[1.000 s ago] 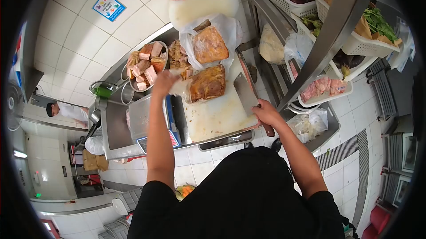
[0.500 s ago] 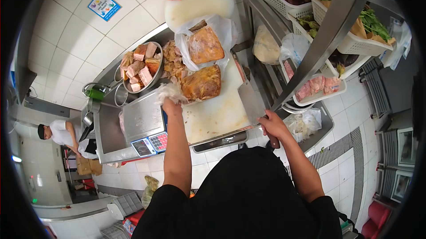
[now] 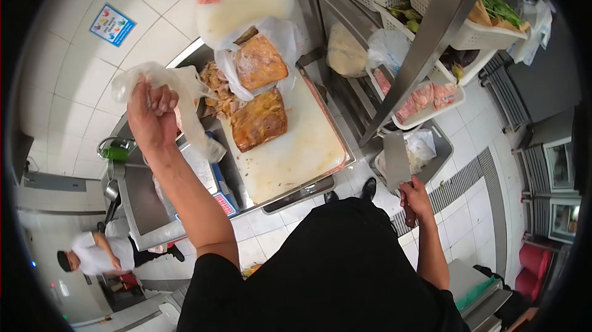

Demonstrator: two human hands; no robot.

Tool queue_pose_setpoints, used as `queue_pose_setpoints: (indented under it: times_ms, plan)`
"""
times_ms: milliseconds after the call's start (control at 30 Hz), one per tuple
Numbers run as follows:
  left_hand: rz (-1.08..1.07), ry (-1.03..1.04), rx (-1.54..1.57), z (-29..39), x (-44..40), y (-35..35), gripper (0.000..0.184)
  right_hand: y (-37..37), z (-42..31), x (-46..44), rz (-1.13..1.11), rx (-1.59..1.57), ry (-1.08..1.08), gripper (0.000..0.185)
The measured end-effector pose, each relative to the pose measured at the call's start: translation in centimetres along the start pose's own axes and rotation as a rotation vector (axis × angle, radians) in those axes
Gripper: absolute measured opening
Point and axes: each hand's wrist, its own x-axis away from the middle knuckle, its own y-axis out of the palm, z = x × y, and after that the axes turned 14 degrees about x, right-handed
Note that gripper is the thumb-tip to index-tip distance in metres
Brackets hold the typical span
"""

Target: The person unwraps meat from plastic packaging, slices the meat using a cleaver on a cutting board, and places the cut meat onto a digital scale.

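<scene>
Meat (image 3: 261,120), browned and blocky, lies on the rectangular white board (image 3: 302,156), nearer the left hand (image 3: 153,113), which clutches a crumpled translucent plastic bag (image 3: 196,119) at the board's left; the right hand (image 3: 417,199) grips a broad steel cleaver (image 3: 396,162) at its right.

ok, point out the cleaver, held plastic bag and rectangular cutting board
Cleaver (image 3: 396,162), head view, on the blade.
Held plastic bag (image 3: 196,127), head view, on its hanging part.
Rectangular cutting board (image 3: 302,154), head view, bare surface.
</scene>
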Motion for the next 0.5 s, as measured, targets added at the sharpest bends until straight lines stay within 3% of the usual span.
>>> queue_pose_setpoints:
  times_ms: [67, 133, 200, 267, 367, 500]
  plan:
    - [0.151, -0.134, -0.097, -1.7, -1.0, 0.9, 0.016, -0.6, 2.4, 1.1, 0.122, 0.036, 0.092, 0.019]
    - [0.047, -0.218, -0.077, -4.0, -1.7, -2.5, 0.011, -0.7, 5.0, 2.2, 0.215, 0.029, 0.159, 0.02]
    - [0.24, -0.217, -0.139, -6.7, -1.0, -3.8, 0.02, -0.6, 9.3, 3.1, 0.328, -0.035, 0.13, 0.02]
    - [0.127, -0.423, -0.228, -7.8, -0.1, -3.6, 0.032, -0.7, 13.2, 4.2, 0.422, 0.066, 0.226, 0.02]
    - [-0.084, -0.687, -0.16, -11.4, 0.8, -4.6, 0.042, -0.5, 17.9, 6.3, 0.474, -0.039, 0.322, 0.019]
    - [-0.203, -0.837, -0.193, -18.9, 4.8, -1.0, 0.042, -0.3, 20.9, 9.0, 0.476, -0.052, 0.458, 0.024]
